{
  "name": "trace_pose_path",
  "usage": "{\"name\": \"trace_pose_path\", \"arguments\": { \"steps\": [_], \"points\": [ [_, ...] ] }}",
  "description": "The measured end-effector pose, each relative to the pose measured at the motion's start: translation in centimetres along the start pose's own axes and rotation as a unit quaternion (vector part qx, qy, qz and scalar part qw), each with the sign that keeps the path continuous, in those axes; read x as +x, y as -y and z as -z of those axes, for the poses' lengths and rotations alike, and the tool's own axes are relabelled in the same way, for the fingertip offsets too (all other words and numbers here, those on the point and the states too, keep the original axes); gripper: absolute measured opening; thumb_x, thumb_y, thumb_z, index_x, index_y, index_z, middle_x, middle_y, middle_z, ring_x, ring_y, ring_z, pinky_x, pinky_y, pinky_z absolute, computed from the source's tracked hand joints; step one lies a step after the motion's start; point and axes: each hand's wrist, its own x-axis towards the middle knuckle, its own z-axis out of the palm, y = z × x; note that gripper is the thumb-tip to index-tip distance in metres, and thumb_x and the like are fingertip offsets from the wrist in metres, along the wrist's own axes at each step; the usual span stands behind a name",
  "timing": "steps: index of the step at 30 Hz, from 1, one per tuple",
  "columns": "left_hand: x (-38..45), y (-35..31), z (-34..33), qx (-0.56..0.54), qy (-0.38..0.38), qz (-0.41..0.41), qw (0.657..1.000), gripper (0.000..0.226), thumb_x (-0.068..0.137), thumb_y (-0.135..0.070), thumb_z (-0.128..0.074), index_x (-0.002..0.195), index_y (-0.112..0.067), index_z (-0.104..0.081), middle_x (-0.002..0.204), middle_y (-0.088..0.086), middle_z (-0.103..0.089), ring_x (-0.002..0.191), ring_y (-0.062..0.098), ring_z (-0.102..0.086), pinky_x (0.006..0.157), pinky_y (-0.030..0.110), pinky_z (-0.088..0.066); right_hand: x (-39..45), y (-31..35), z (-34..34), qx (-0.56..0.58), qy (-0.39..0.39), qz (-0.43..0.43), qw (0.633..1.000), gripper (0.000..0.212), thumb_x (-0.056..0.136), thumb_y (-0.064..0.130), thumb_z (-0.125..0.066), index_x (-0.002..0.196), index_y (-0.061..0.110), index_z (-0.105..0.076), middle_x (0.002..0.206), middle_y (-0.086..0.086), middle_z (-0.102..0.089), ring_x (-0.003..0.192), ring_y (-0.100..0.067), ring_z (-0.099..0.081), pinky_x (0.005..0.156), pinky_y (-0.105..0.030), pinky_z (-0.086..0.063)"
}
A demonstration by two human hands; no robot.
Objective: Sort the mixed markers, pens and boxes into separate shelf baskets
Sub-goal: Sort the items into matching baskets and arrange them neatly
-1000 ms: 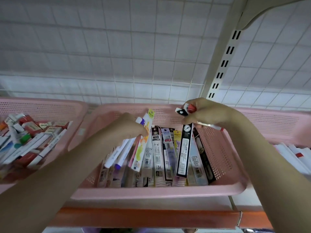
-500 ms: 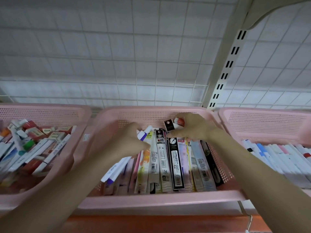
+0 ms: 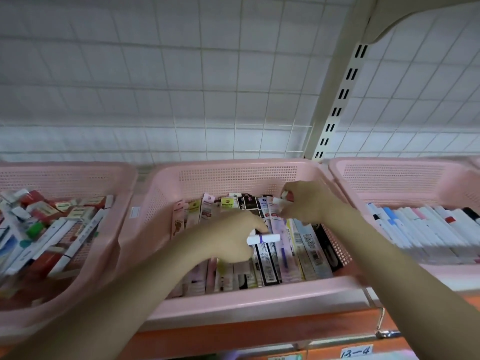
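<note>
1. Head view: a handwritten white shelf tag (image 3: 356,352) at 5 o'clock reads "13-4"; print on the packets is too blurred to read.
2. The left hand (image 3: 228,237) curls round a white marker with a purple band (image 3: 263,239), over the middle pink perforated plastic basket (image 3: 233,302) of long flat pen packets (image 3: 270,261).
3. The right hand (image 3: 306,202), at 1 o'clock of the left, pinches a small white marker with a red end (image 3: 281,198).

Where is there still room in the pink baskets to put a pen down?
The middle basket has a bare strip along its left wall, beside the leftmost packet, and another behind the packet tops, against the back wall. The right basket is bare behind its row of white markers. The left basket is heaped with boxes and markers, so it's crowded.
</note>
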Motion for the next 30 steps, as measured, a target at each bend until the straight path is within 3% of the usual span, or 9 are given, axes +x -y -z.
{"name": "trace_pose_path", "arguments": {
  "steps": [3,5,8,11,16,21,23,26,30],
  "points": [
    [-0.7,0.6,1.2,-0.113,-0.116,0.025,0.986,0.011,0.083,-0.012,-0.062,0.093,-0.017,-0.059,0.076,0.001,-0.055,0.063,0.020,-0.057,0.055,0.028,-0.045,-0.5,0.5,-1.6,-0.005,0.019,0.026,0.999,0.024,0.084,0.024,-0.060,0.107,0.021,-0.053,0.080,0.009,-0.053,0.070,-0.012,-0.057,0.058,-0.023,-0.047],
    [-1.3,0.9,2.1,-0.251,-0.211,0.051,0.943,0.016,0.084,-0.026,-0.067,0.089,-0.014,-0.059,0.068,0.001,-0.061,0.049,0.013,-0.056,0.045,0.021,-0.043,-0.7,0.9,-2.0,0.016,0.011,0.036,0.999,0.024,0.084,0.030,-0.060,0.106,0.021,-0.055,0.079,0.008,-0.053,0.077,-0.014,-0.057,0.072,-0.032,-0.052],
    [-2.0,1.1,3.3,-0.372,-0.318,0.068,0.869,0.017,0.085,-0.037,-0.063,0.082,-0.020,-0.062,0.051,-0.009,-0.060,0.041,0.003,-0.052,0.048,0.022,-0.045,-1.2,1.3,-1.2,0.074,-0.027,0.049,0.996,0.023,0.091,0.039,-0.053,0.094,0.016,-0.055,0.073,0.005,-0.053,0.066,-0.013,-0.054,0.068,-0.032,-0.052],
    [-1.7,0.0,4.5,-0.455,-0.340,0.063,0.821,0.024,0.087,-0.036,-0.062,0.070,-0.019,-0.061,0.052,-0.009,-0.054,0.046,0.010,-0.051,0.049,0.024,-0.046,-2.1,1.2,1.1,0.148,-0.106,0.082,0.980,0.028,0.094,0.043,-0.048,0.095,0.017,-0.056,0.072,0.004,-0.056,0.063,-0.011,-0.057,0.060,-0.026,-0.051],
    [1.3,-5.3,4.5,-0.541,-0.310,0.027,0.781,0.022,0.089,-0.027,-0.062,0.070,-0.016,-0.062,0.059,-0.005,-0.060,0.052,0.014,-0.059,0.054,0.028,-0.054,-3.6,-2.1,5.4,0.332,-0.175,0.121,0.919,0.010,0.095,0.034,-0.052,0.089,0.028,-0.057,0.066,0.002,-0.056,0.042,0.002,-0.050,0.041,-0.013,-0.041],
    [6.9,-12.2,3.7,-0.527,-0.325,0.024,0.785,0.023,0.089,-0.034,-0.060,0.076,-0.014,-0.058,0.064,-0.001,-0.061,0.073,0.020,-0.067,0.077,0.037,-0.054,-4.9,-10.4,8.3,0.361,-0.226,0.102,0.899,0.013,0.094,0.030,-0.054,0.089,0.019,-0.057,0.063,-0.001,-0.051,0.044,-0.004,-0.049,0.042,-0.014,-0.042],
    [9.4,-15.3,2.8,-0.529,-0.330,0.032,0.781,0.022,0.090,-0.033,-0.057,0.077,-0.015,-0.058,0.055,-0.007,-0.062,0.063,0.013,-0.066,0.069,0.028,-0.053,-5.4,-14.4,9.0,0.354,-0.234,0.088,0.901,0.018,0.095,0.029,-0.054,0.092,0.011,-0.057,0.065,-0.003,-0.050,0.045,-0.001,-0.049,0.047,-0.014,-0.044],
    [12.9,-19.5,1.1,-0.470,-0.332,0.064,0.815,0.024,0.089,-0.035,-0.053,0.072,-0.019,-0.060,0.053,-0.010,-0.064,0.064,0.013,-0.058,0.066,0.026,-0.044,-6.0,-19.7,10.0,0.320,-0.243,0.064,0.913,0.018,0.094,0.034,-0.052,0.086,0.019,-0.058,0.065,-0.001,-0.058,0.048,0.002,-0.052,0.062,-0.023,-0.044],
    [16.3,-22.4,-1.1,-0.374,-0.338,0.107,0.857,0.023,0.086,-0.028,-0.052,0.072,-0.011,-0.060,0.059,0.000,-0.056,0.055,0.011,-0.048,0.049,0.017,-0.033,-6.4,-24.6,10.7,0.274,-0.226,0.044,0.934,0.022,0.091,0.040,-0.053,0.082,0.022,-0.062,0.066,0.003,-0.067,0.049,0.005,-0.053,0.058,-0.017,-0.041]
  ]
}}
